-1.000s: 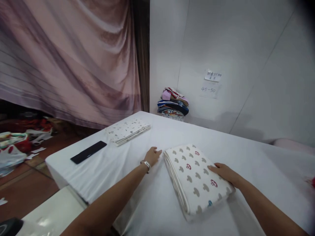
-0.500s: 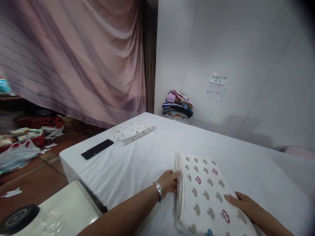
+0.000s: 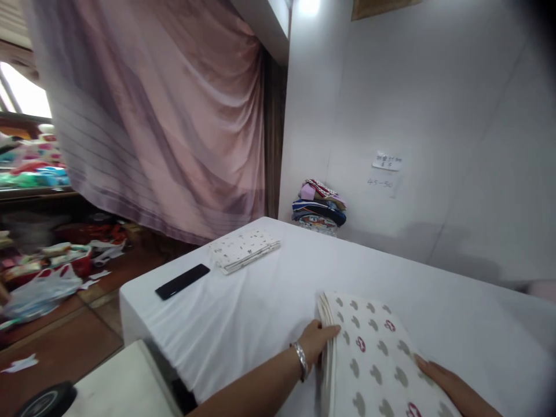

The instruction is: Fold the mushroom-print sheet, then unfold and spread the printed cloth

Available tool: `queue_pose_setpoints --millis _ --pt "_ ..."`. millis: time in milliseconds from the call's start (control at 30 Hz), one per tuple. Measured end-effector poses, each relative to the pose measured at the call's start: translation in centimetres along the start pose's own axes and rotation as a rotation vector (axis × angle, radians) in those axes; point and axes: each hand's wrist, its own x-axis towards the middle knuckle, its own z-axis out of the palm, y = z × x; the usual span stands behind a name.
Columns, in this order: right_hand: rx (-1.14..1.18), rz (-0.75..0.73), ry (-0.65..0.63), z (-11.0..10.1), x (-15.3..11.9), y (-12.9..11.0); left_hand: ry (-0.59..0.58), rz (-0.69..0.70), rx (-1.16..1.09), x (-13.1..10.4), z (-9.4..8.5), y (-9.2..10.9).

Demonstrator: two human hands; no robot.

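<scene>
Folded blanket, long axis toward near right; left hand gripping its edge, right hand flat.

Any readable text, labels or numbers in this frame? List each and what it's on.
"45-50": faint handwriting on the wall, just below the paper note.
Paper note taped to the wall: handwritten characters, too small and blurred to read.
Folded patterned blanket and folded printed cloth: printed shapes only, no readable text.
Black phone: no visible marking.
</scene>
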Motion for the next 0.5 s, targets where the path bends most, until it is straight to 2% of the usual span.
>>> queue_pose_setpoints --millis 67,167,333,500 --pt "0.098 0.021 -0.049 1.5 -1.3 -1.3 -0.014 -0.015 -0.064 -0.5 0.4 0.3" --pt "0.146 0.029 -0.034 2.7 -2.0 -2.4 -0.033 -0.033 -0.098 -1.2 0.5 0.9" --pt "0.152 -0.072 0.018 2.3 -1.1 -1.7 -0.058 -0.075 -0.099 -1.5 0.2 1.5" --pt "0.034 -0.194 0.034 1.7 -0.1 -1.6 -0.062 -0.063 -0.104 -0.9 0.1 1.1"
